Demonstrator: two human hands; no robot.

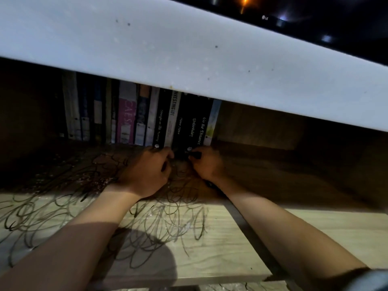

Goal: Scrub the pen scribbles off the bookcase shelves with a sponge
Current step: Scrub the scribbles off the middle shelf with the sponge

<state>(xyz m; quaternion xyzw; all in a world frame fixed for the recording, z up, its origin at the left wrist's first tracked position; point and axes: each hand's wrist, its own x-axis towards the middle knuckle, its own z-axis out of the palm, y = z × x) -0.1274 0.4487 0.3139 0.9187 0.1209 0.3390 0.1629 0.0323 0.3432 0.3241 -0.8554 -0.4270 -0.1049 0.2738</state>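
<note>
Black pen scribbles loop across the light wooden shelf, from its front edge back into the shadow. Both of my arms reach deep into the shelf. My left hand has its fingers curled at the foot of the black books standing at the back. My right hand grips the bottom edge of the same black books from the right side. No sponge is in view.
A row of upright books fills the back left of the shelf. A white board overhangs the opening closely. A dark TV screen stands above at the upper right. A dark divider strip runs along the shelf under my right forearm.
</note>
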